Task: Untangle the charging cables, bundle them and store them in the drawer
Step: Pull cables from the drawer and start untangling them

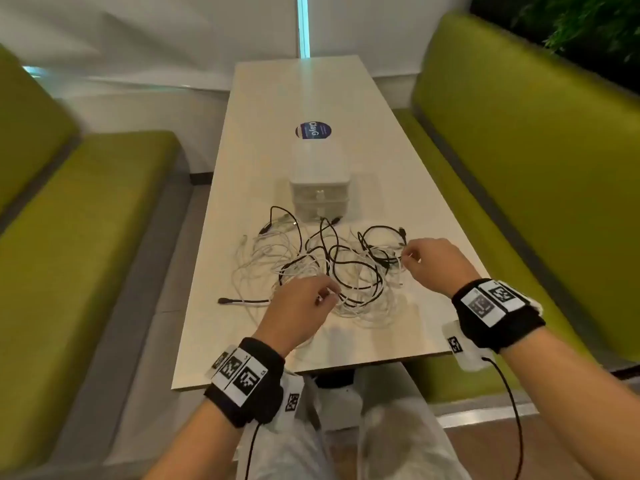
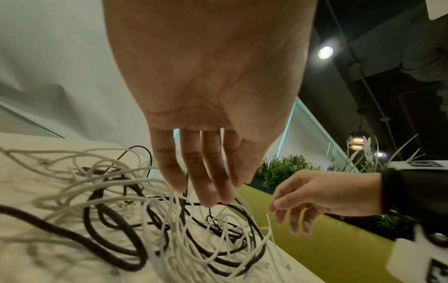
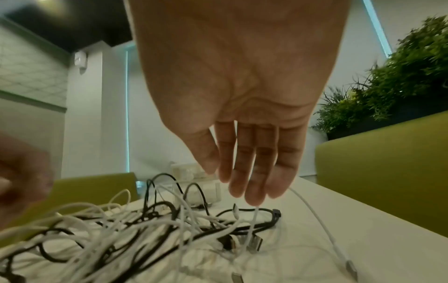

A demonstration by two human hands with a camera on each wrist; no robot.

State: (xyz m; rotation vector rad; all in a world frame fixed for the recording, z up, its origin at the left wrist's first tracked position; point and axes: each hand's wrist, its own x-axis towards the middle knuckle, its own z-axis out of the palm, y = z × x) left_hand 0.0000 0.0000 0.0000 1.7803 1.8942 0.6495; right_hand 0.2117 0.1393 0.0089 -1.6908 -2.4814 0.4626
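Observation:
A tangle of white and black charging cables (image 1: 346,271) lies on the pale table (image 1: 408,188), in front of a small white drawer unit (image 1: 320,195) whose drawers are closed. My left hand (image 1: 325,296) hovers over the near side of the tangle. Its fingers (image 2: 208,197) hang fairly straight, with their tips touching the strands and gripping nothing. At the tangle's right edge, my right hand (image 1: 408,254) holds a white cable (image 3: 253,222) at its fingertips (image 3: 253,199) and has lifted it off the table. A second white strand (image 3: 322,226) runs from behind the hand.
Green benches (image 1: 540,188) flank both long sides of the table. A round blue sticker (image 1: 313,130) lies behind the drawer unit. One black cable end (image 1: 225,301) trails to the left, near the table's edge. Plants (image 3: 397,72) stand behind the right bench.

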